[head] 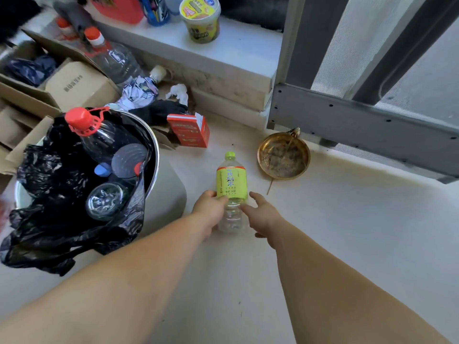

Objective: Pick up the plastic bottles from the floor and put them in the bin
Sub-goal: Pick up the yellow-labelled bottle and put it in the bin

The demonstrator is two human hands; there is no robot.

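A clear plastic bottle with a yellow-green label and a green screw cap (231, 189) lies on the pale, smooth floor (347, 232) in front of me. Its long axis runs away from me, the cap pointing to the far side and the ribbed transparent base toward my body. My left hand (210, 209) touches the bottle on its left side, the thumb on the lower edge of the label; my right hand (263, 214) is on its right side, fingers spread, a fingertip at the clear lower part. My grip on both sides is still apart, not clamped around the bottle. Both forearms are stretched forward and down.

To the left stands the round metal bin lined with a crinkled black plastic bag (151, 150); inside lie several clear bottles, one large with a red cap and handle ring (84, 120). Beyond the bottle are a red cardboard box (190, 130) and a shallow brass-coloured dish (283, 157).
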